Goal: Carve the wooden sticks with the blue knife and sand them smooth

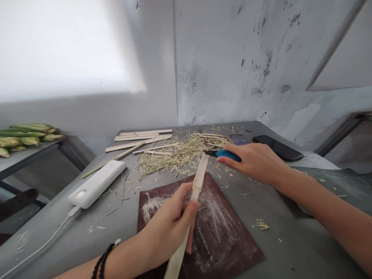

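My left hand [171,223] is wrapped round a pale bamboo strip [200,175], gripping it just below its raised node. The strip slants up and away over a dark brown sheet of sandpaper [229,232] marked with whitish dust. In my right hand [257,162] is a blue-handled tool [228,155] with a dark head, which meets the far end of the strip. Its exact kind is hard to make out, a knife or small cutters. Behind the tool lies a heap of thin greenish shavings [174,159].
Several cut strips [139,141] lie at the back left, near a white power bank [97,184] with a cable. A phone [238,139] and a black phone-like device [277,147] are at the back right. Green husked corn-like bundles [26,135] rest on a side table.
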`<state>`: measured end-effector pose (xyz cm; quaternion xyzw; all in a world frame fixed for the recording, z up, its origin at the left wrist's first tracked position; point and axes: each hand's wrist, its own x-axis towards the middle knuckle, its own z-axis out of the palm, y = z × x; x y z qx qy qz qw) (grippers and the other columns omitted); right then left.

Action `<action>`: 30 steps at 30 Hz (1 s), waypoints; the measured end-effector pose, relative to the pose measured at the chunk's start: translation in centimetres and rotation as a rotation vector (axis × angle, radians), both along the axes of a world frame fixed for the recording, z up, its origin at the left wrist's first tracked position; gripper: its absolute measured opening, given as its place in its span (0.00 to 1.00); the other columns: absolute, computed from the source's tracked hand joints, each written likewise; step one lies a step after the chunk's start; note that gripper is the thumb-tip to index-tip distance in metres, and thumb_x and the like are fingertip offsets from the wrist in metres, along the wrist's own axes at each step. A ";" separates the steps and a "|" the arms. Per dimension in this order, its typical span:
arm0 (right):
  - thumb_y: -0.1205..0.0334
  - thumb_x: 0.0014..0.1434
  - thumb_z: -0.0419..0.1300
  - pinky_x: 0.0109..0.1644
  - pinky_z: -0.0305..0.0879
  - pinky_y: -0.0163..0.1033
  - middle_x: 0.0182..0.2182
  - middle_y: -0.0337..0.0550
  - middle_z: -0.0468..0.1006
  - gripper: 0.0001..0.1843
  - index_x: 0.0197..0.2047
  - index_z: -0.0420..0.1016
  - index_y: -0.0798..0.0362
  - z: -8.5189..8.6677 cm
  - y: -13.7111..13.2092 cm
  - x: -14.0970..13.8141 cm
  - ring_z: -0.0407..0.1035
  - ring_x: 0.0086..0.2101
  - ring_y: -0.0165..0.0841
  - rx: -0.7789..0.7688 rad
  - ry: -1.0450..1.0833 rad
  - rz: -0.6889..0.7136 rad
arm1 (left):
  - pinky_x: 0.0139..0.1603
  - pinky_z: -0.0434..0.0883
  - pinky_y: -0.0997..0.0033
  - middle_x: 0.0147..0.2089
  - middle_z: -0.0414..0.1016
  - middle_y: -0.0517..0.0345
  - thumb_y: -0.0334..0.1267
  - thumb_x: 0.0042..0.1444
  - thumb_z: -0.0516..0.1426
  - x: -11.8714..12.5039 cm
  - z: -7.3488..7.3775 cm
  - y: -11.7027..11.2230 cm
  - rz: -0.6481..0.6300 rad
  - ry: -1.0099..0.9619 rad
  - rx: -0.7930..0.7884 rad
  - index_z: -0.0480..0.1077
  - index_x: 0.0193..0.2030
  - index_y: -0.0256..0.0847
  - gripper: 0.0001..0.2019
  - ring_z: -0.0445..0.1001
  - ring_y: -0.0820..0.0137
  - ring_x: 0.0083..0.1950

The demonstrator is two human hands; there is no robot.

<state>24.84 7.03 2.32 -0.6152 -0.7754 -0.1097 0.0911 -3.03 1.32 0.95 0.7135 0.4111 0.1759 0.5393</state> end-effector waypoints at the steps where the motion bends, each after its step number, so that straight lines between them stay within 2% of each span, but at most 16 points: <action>1: 0.28 0.68 0.36 0.30 0.47 0.39 0.30 0.42 0.81 0.37 0.44 0.75 0.46 0.0 -0.1 -0.1 0.74 0.29 0.40 -0.021 -0.001 0.035 | 0.22 0.60 0.73 0.16 0.62 0.71 0.51 0.73 0.41 0.0 0.0 0.0 -0.001 0.003 -0.001 0.55 0.65 0.38 0.23 0.64 0.71 0.17; 6: 0.28 0.69 0.35 0.29 0.45 0.39 0.32 0.45 0.82 0.38 0.47 0.75 0.47 0.0 -0.3 -0.2 0.74 0.30 0.41 0.021 -0.021 -0.056 | 0.23 0.62 0.73 0.16 0.64 0.70 0.50 0.73 0.42 0.0 -0.2 0.2 -0.030 0.011 0.018 0.56 0.65 0.38 0.23 0.65 0.71 0.17; 9: 0.27 0.68 0.36 0.30 0.48 0.39 0.30 0.42 0.81 0.38 0.45 0.75 0.47 0.2 -0.5 -0.4 0.73 0.29 0.39 -0.026 -0.002 0.066 | 0.23 0.62 0.74 0.15 0.64 0.70 0.50 0.73 0.43 0.0 0.0 0.3 -0.032 0.005 -0.006 0.55 0.66 0.38 0.23 0.64 0.71 0.17; 11: 0.27 0.68 0.36 0.29 0.47 0.39 0.28 0.41 0.79 0.38 0.42 0.74 0.47 0.1 -0.6 -0.7 0.73 0.28 0.39 -0.059 -0.015 0.085 | 0.24 0.62 0.74 0.15 0.64 0.70 0.50 0.73 0.43 0.1 0.2 0.3 -0.026 0.009 -0.004 0.56 0.65 0.38 0.22 0.65 0.71 0.17; 15: 0.29 0.69 0.36 0.29 0.42 0.39 0.30 0.44 0.82 0.37 0.46 0.75 0.47 0.0 -0.3 -0.5 0.73 0.28 0.41 0.023 -0.063 -0.105 | 0.24 0.63 0.75 0.16 0.65 0.69 0.49 0.74 0.42 0.1 0.3 0.1 -0.017 0.044 0.040 0.57 0.64 0.38 0.21 0.65 0.71 0.17; 17: 0.29 0.69 0.35 0.29 0.42 0.39 0.30 0.45 0.82 0.38 0.47 0.74 0.47 0.2 -0.3 -0.2 0.74 0.28 0.42 0.089 -0.054 -0.137 | 0.23 0.63 0.75 0.16 0.64 0.70 0.49 0.74 0.42 0.1 0.1 0.0 -0.020 0.044 0.042 0.57 0.64 0.38 0.21 0.65 0.72 0.17; 21: 0.28 0.68 0.37 0.29 0.46 0.39 0.30 0.44 0.82 0.37 0.43 0.75 0.47 0.4 -0.6 -0.3 0.74 0.29 0.41 0.040 -0.007 0.076 | 0.22 0.63 0.76 0.16 0.63 0.71 0.51 0.74 0.41 -0.2 -0.4 0.1 -0.032 0.002 0.012 0.54 0.66 0.39 0.23 0.65 0.72 0.16; 22: 0.28 0.69 0.37 0.29 0.45 0.39 0.30 0.44 0.82 0.36 0.43 0.75 0.47 0.4 -0.6 -0.3 0.74 0.29 0.41 0.018 -0.016 0.089 | 0.22 0.63 0.76 0.15 0.62 0.71 0.51 0.74 0.41 -0.3 -0.5 0.2 -0.038 0.000 0.009 0.53 0.67 0.39 0.23 0.65 0.72 0.16; 27: 0.29 0.69 0.36 0.28 0.41 0.40 0.28 0.48 0.81 0.38 0.47 0.76 0.47 0.4 -0.1 0.5 0.73 0.27 0.43 0.112 -0.069 -0.191 | 0.22 0.63 0.76 0.15 0.63 0.71 0.51 0.73 0.42 -0.1 -0.3 0.1 -0.048 0.032 0.025 0.54 0.65 0.38 0.23 0.65 0.72 0.17; 28: 0.29 0.69 0.36 0.29 0.42 0.40 0.28 0.48 0.81 0.38 0.48 0.75 0.48 0.5 0.0 0.7 0.73 0.27 0.43 0.128 -0.053 -0.187 | 0.22 0.62 0.76 0.15 0.62 0.71 0.51 0.73 0.42 -0.1 -0.2 0.0 -0.042 0.029 0.024 0.55 0.65 0.38 0.23 0.65 0.72 0.17; 30: 0.29 0.69 0.36 0.29 0.45 0.39 0.30 0.47 0.81 0.38 0.48 0.75 0.49 0.5 -0.1 0.8 0.74 0.28 0.42 0.116 -0.009 -0.068 | 0.21 0.61 0.77 0.15 0.62 0.71 0.50 0.73 0.42 -0.1 -0.1 0.0 -0.027 -0.001 -0.008 0.55 0.65 0.38 0.22 0.64 0.73 0.16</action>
